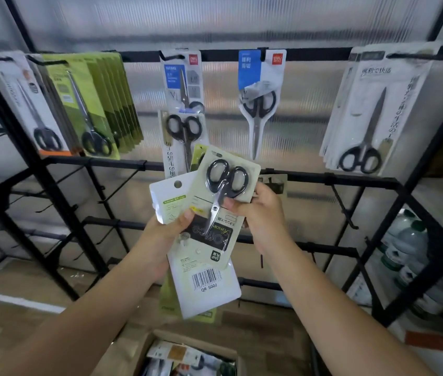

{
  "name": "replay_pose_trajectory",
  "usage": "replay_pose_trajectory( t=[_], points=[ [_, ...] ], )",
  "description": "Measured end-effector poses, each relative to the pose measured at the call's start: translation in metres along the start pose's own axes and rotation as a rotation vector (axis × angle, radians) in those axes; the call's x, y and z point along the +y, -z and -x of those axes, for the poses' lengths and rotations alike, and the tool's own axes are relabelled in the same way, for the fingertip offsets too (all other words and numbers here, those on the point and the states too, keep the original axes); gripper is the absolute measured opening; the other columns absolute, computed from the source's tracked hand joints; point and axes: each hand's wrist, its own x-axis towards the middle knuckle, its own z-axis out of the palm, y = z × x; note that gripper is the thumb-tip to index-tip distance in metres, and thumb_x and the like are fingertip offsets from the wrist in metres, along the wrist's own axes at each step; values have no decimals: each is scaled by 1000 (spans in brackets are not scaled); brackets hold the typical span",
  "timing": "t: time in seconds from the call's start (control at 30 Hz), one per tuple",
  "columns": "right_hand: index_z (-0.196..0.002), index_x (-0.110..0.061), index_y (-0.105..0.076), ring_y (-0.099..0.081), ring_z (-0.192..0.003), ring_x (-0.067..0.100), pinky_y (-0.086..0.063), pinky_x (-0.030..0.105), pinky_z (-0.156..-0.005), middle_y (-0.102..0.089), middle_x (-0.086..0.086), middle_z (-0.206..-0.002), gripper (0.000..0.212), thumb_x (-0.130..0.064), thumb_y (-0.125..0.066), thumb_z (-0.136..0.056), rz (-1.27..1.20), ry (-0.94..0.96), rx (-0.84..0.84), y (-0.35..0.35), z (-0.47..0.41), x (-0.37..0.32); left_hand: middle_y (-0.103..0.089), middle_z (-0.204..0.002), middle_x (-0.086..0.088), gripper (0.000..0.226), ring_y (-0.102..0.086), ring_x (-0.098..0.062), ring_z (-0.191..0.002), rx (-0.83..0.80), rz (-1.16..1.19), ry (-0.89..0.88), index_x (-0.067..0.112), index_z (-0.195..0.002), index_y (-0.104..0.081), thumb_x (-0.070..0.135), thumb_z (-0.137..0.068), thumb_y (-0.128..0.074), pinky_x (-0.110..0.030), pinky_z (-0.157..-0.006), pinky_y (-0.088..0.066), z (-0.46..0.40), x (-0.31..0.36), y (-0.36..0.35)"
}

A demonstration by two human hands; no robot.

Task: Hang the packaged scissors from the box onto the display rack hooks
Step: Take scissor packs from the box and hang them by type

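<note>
Sorting packaged scissors before a black display rack (310,176).

Across the top rail, hung packs: a green stack (98,104) at left, two blue-labelled packs (262,77) mid-rail, a white stack (372,109) at right. Below, a cardboard box (187,356) with more packs. Centre, a fanned bunch of packs (204,278) gripped in the left hand (166,234). Topmost, upside down, one pale green scissors pack (223,191), pinched by the right hand (261,213).
</note>
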Motion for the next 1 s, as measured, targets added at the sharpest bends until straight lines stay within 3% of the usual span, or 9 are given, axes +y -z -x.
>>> replay_pose_trajectory(
  t=[0.07,0.13,0.23,0.33,0.47,0.67,0.8,1.0],
  points=[
    [-93,-15,-61,-68,-79,15,-51,25,-59,-70,2,-90,29,8,-67,-76,-95,4,7,1,1,0,-70,-108,-12,72,-69,-25,-88,13,20,8,9,-110,-64,42,-50,-87,-37,-72,-59,2,3,0],
    [-94,-15,-62,-68,-75,11,-51,22,-56,-71,0,-88,27,7,-65,-78,-141,-1,33,-1,3,2,-64,-119,-17,57,-66,-29,-94,52,33,26,5,-122,-57,31,-71,-65,-40,-77,-57,4,6,-3],
    [-90,-13,-62,-68,-76,15,-52,25,-59,-71,1,-87,21,3,-68,-77,-169,-21,96,-4,5,7,-66,-116,-15,60,-66,-28,-93,75,84,72,7,-127,-54,34,-74,-56,-41,-76,-56,6,7,-4],
    [-85,-12,-60,-65,-72,13,-49,22,-56,-68,2,-82,19,3,-67,-78,-244,-37,169,-6,6,12,-59,-124,-20,63,-61,-33,-101,92,99,118,5,-132,-49,39,-79,-50,-44,-84,-50,8,7,-5],
    [-84,-13,-59,-62,-67,11,-47,18,-48,-66,-2,-77,17,2,-65,-82,-331,-30,256,-10,7,15,-61,-122,-18,48,-60,-32,-102,134,128,141,7,-132,-51,35,-95,-42,-46,-91,-47,9,6,-4],
    [-84,-18,-59,-63,-62,9,-44,20,-43,-67,-6,-73,20,-2,-69,-80,-465,61,439,-2,9,10,-69,-112,-8,44,-67,-28,-97,172,130,98,16,-123,-57,36,-84,-52,-48,-83,-51,4,8,0],
    [-84,-15,-64,-69,-69,13,-52,22,-50,-73,-1,-77,18,-3,-75,-74,-514,-57,352,-15,20,19,-73,-100,-5,48,-71,-21,-86,155,62,51,16,-116,-61,37,-73,-60,-36,-64,-57,5,3,-2],
    [-87,-14,-65,-66,-70,13,-52,24,-57,-73,0,-83,19,-7,-75,-73,-416,-159,227,-9,22,25,-71,-106,-11,44,-70,-27,-89,185,56,79,12,-118,-62,23,-75,-65,-39,-69,-55,7,1,6]
  ],
)
